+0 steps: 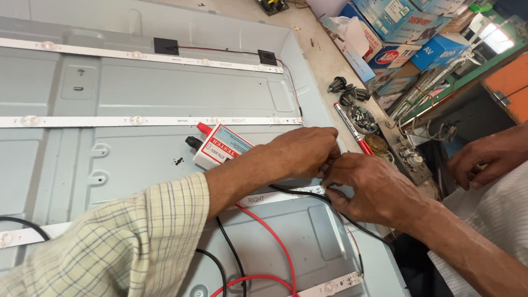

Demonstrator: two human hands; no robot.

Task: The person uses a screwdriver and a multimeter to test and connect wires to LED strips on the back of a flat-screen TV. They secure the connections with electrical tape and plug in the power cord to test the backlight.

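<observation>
Both hands meet at the right edge of the grey metal panel (155, 94). The left hand (303, 151) and right hand (369, 188) pinch closed on a thin black wire (301, 194), beside the white tester box (221, 147).

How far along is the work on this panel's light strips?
Done: white tester on the open metal back panel, red and black leads run out. In hand: left hand and right hand meet at a strip's end. Left: other strips lie untouched.
</observation>
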